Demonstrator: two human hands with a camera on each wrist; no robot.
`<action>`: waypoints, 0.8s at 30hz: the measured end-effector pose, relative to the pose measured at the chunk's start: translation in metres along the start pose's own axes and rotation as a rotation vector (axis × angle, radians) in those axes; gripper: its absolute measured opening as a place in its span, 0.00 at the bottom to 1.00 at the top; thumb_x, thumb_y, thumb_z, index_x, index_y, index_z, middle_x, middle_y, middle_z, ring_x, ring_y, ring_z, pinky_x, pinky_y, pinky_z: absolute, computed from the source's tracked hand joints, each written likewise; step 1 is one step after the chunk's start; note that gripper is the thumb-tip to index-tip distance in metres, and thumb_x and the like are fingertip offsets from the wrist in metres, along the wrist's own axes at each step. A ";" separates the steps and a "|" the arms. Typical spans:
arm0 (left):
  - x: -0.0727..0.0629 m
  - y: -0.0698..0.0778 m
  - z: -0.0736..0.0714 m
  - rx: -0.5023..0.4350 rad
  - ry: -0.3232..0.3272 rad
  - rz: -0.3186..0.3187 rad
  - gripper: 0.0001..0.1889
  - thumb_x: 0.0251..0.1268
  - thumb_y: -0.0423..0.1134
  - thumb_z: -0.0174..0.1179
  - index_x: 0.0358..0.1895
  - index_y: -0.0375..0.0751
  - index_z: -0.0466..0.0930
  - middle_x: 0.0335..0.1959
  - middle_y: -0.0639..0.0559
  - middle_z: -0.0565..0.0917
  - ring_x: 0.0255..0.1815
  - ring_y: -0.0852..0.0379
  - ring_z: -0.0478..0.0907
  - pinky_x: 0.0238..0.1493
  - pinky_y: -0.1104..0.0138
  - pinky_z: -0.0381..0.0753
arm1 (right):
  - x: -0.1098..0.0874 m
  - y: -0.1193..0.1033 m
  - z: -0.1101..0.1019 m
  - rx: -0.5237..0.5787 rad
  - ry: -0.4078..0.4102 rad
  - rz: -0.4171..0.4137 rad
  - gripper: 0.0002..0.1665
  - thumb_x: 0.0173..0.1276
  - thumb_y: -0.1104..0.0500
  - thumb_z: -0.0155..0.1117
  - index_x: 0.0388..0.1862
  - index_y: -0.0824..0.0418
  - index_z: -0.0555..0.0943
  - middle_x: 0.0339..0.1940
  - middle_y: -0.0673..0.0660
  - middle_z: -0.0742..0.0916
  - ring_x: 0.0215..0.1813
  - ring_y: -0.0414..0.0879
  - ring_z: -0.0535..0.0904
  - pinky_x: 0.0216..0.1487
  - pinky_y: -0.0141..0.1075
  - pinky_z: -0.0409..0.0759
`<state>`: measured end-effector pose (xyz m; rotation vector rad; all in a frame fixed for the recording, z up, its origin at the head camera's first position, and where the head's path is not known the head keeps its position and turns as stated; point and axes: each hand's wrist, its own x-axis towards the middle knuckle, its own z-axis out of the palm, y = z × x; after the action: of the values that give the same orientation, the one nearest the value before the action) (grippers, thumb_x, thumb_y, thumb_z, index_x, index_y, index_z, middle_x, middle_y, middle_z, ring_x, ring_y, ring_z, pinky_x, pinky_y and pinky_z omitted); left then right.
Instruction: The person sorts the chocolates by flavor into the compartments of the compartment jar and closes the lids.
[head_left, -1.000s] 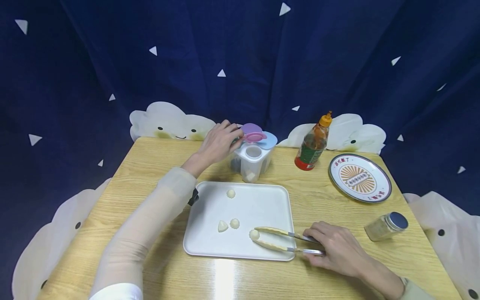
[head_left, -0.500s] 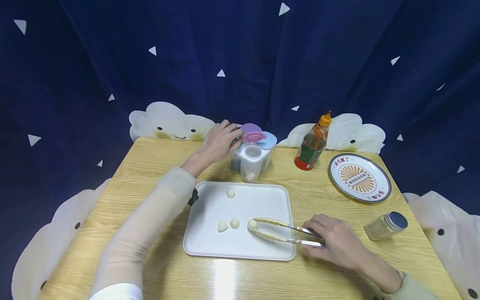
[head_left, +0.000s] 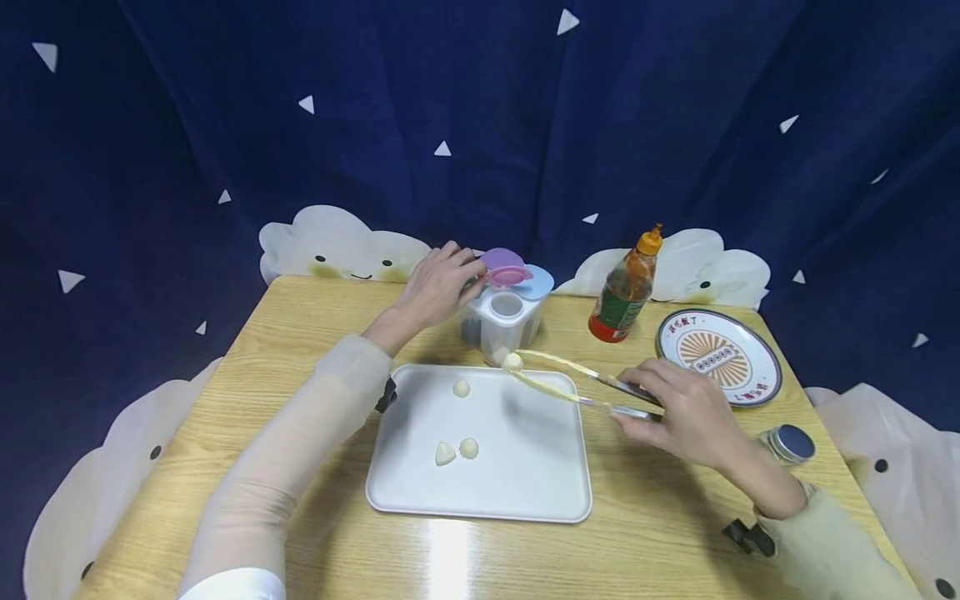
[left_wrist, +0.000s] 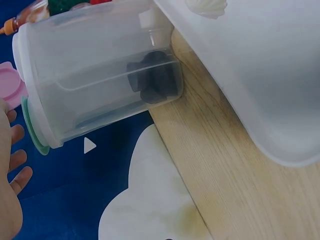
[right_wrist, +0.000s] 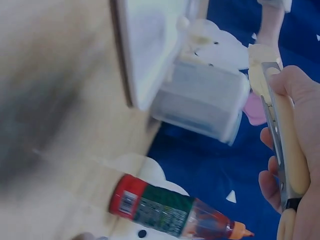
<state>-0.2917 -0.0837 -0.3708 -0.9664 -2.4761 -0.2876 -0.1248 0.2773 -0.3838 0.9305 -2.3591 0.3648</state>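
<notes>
My left hand is at the raised pink lid of a clear storage container, pinching the lid's edge. The compartment in front stands uncovered, with a round opening. My right hand grips cream-tipped tongs. Between their tips is a small round white piece, raised over the far edge of the white tray. On the tray lie a ridged white piece, another ridged piece and a triangular white piece. Dark pieces sit inside the container in the left wrist view.
A sauce bottle stands right of the container. Farther right lies a patterned plate; my right hand partly overlaps it. A blue-capped jar is partly hidden behind the right forearm. A dark blue curtain hangs behind the table.
My right hand has lifted the tongs and the round white piece off the tray, away from me toward the container. The left hand stays at the pink lid.
</notes>
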 end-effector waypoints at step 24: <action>-0.001 0.000 0.001 0.012 0.030 0.008 0.10 0.78 0.44 0.59 0.50 0.45 0.87 0.48 0.47 0.88 0.46 0.45 0.77 0.43 0.56 0.79 | 0.065 0.044 0.008 -0.049 -0.004 0.040 0.26 0.49 0.47 0.81 0.43 0.60 0.89 0.32 0.55 0.88 0.25 0.45 0.77 0.21 0.39 0.69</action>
<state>-0.2911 -0.0840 -0.3718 -0.9603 -2.4438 -0.2814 -0.1968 0.2704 -0.3534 0.8629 -2.3821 0.3202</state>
